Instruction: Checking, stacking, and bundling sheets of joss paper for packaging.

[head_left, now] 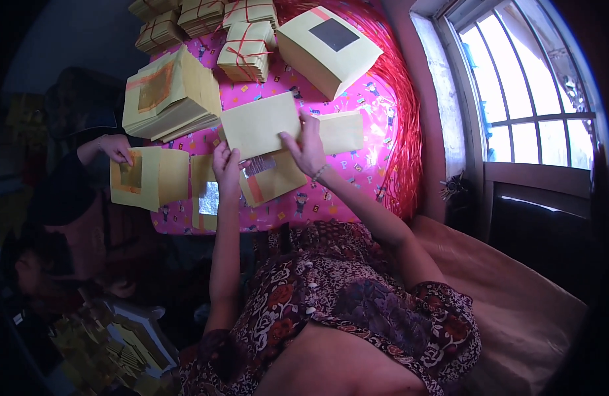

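A plain cream paper envelope [261, 125] is held up over the pink table in both my hands. At its lower left corner, my left hand [227, 166] is closed on the edge. My right hand [308, 148] grips the right edge, with the thumb on the paper's face. Below lies a tan envelope [278, 187] with a clear window and a red strip, partly covered by the held one. Beside my left wrist is another envelope [202, 175] with a shiny window. A pale envelope [344, 133] lies to the right of my right hand.
Large envelope stacks [202, 92] [331, 63] stand farther back, with bundles [247, 53] tied in red string behind. Red plastic strands [405, 132] line the table's right edge. At left, another person's hand [116, 146] touches a windowed envelope [172, 175]. A barred window [529, 86] is at right.
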A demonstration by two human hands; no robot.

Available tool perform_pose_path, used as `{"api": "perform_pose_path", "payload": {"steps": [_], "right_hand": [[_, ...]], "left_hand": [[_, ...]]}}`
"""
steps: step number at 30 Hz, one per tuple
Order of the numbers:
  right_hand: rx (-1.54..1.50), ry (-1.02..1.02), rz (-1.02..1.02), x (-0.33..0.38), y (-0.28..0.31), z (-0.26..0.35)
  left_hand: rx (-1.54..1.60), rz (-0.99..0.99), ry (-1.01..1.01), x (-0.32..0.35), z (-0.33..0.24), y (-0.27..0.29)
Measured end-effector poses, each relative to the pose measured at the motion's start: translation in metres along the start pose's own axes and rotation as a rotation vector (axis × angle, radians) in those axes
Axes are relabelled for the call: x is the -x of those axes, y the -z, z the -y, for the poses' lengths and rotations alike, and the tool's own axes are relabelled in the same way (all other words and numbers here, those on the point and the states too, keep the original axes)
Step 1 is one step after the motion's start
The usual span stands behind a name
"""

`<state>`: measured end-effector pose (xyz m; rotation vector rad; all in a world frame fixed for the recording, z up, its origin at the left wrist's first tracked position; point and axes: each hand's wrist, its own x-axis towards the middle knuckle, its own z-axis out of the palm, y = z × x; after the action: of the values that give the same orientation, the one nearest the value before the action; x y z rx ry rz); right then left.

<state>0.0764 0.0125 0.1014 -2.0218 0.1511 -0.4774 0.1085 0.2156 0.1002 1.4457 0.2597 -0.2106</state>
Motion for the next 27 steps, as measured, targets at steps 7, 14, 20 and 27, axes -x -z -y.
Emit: {"api": "perform_pose_path", "payload": {"steps": [7,14,20,27], "right_hand": [[-0.567,-0.480,-0.160,0.021,0.072,-0.076],[0.022,-0.549,-0.108,0.029,0.099,-0.130],[0.166,-0.587,-0.050,0.028,0.100,-0.149],[0.147,-0.624,0.040,0.020,0.101,-0.158]], "left_hand": [[-0.195,0.435,-0.134,0.005,0.023,-0.084],[-0.906,0.436,-0.085,-0.025,0.065,-0.137],[-1.216,0.426,0.047,-0.024,0.057,-0.167],[-1.262,0.426,0.129,-0.033,0.066,-0.171]]}}
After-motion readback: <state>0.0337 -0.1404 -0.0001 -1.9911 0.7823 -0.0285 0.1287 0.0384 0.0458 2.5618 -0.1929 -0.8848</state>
